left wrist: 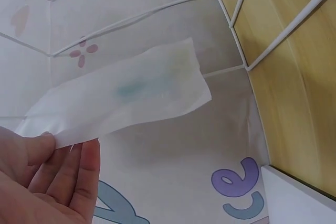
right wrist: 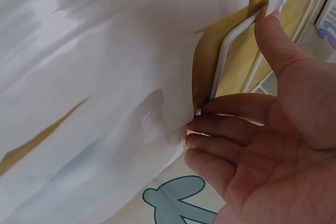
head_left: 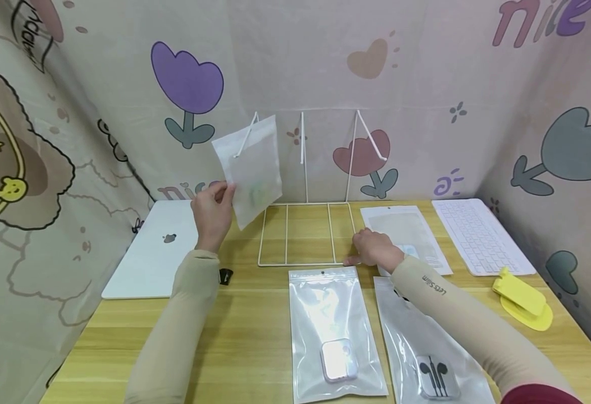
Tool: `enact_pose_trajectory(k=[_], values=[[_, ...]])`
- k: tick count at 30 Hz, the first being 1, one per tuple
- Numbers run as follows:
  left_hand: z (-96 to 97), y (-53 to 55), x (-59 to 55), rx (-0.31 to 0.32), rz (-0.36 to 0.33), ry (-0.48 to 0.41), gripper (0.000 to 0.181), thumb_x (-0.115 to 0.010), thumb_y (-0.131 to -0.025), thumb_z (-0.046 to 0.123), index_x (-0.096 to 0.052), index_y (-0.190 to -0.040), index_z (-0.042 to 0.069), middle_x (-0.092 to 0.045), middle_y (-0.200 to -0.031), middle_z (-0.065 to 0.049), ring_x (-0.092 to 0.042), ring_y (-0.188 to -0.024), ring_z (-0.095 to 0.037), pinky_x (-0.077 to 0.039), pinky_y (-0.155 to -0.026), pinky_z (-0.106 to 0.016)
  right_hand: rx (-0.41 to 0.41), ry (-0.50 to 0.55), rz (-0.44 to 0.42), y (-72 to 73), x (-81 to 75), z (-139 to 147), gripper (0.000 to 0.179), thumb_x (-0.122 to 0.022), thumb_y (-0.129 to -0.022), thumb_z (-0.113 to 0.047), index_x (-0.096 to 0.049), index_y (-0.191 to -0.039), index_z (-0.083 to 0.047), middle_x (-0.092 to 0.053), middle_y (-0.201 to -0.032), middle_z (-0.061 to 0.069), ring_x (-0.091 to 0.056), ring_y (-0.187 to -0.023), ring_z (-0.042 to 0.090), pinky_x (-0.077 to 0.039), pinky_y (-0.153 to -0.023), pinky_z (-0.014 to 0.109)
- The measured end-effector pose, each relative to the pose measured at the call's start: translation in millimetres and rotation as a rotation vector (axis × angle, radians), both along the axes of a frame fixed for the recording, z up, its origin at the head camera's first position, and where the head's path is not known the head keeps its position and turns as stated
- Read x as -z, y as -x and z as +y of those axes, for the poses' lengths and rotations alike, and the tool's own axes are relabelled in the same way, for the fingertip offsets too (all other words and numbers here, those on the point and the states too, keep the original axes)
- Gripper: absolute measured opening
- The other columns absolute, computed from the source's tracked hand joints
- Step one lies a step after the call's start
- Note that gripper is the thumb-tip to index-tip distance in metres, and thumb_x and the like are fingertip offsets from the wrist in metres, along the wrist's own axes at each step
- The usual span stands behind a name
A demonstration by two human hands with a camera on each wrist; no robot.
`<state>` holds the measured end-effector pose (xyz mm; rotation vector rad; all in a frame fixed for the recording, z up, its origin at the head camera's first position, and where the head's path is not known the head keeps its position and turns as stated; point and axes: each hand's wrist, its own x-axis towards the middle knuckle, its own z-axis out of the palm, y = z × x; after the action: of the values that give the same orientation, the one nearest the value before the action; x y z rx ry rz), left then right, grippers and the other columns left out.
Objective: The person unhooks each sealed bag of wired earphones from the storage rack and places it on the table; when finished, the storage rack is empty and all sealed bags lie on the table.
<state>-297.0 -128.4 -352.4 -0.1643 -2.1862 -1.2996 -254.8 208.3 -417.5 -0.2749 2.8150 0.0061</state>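
My left hand [head_left: 213, 216] pinches the lower left edge of a white translucent pouch [head_left: 252, 168] between thumb and fingers. The pouch hangs tilted at the left hook of a white wire rack [head_left: 300, 264]; that hook's prong shows across its upper part. Whether the prong goes through a hole cannot be told. Faint green and yellow show inside the pouch [left wrist: 152, 82]. At the rack's front right corner, my right hand [head_left: 376, 249] touches the wire, with thumb and forefinger either side of the bend [right wrist: 223, 51] and fingers mostly straight.
Pouches lie nearby: one with a white case [head_left: 320, 308], one with earphones [head_left: 401, 336], another [head_left: 401, 224] beside the rack. A silver laptop [head_left: 149, 247] is left, with a small black object [head_left: 226, 276] near my left forearm. A white keyboard [head_left: 482, 235] and yellow stand [head_left: 522, 297] sit right.
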Motion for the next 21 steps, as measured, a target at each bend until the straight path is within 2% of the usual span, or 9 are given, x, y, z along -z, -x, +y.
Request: enact_pose_trajectory(k=[4,10,16,21], values=[[-0.8,-6.9,-1.1,-0.002,0.023,0.027,0.029,-0.067,-0.096,0.026,-0.076,-0.102,-0.001,-0.073,-0.096,-0.015,-0.071,-0.087,-0.025,-0.056,-0.077,-0.039,-0.006,0.011,0.006,-0.2,0.2,1,0.056,-0.074,-0.082,-0.055,-0.063,-0.097,-0.002,-0.057,-0.094,0.011,-0.051,-0.083,0.025,-0.052,-0.071,0.045],[-4.4,-19.0,-3.0,-0.003,0.081,0.068,0.026,-0.07,-0.094,0.024,-0.076,-0.096,-0.001,-0.074,-0.089,-0.014,-0.07,-0.078,-0.023,-0.05,-0.068,-0.024,-0.012,0.014,0.011,-0.8,-0.2,1,0.055,-0.074,-0.082,-0.055,-0.064,-0.096,-0.002,-0.057,-0.093,0.011,-0.051,-0.083,0.025,-0.052,-0.07,0.045],[-7.9,-32.4,-4.7,0.024,0.078,0.052,0.026,-0.07,-0.094,0.022,-0.076,-0.1,-0.003,-0.074,-0.093,-0.016,-0.071,-0.078,-0.024,-0.049,-0.063,-0.012,-0.002,0.021,0.007,-1.2,-0.2,1,0.056,-0.074,-0.082,-0.055,-0.064,-0.099,-0.002,-0.057,-0.094,0.011,-0.051,-0.085,0.025,-0.052,-0.072,0.045],[-10.4,-43.2,-5.1,0.046,0.085,0.043,0.025,-0.071,-0.094,0.02,-0.076,-0.1,-0.003,-0.074,-0.091,-0.016,-0.071,-0.072,-0.024,-0.048,-0.06,-0.01,0.004,0.023,0.004,-1.0,0.7,1,0.056,-0.074,-0.082,-0.055,-0.064,-0.099,-0.002,-0.057,-0.094,0.011,-0.051,-0.084,0.026,-0.052,-0.072,0.045]])
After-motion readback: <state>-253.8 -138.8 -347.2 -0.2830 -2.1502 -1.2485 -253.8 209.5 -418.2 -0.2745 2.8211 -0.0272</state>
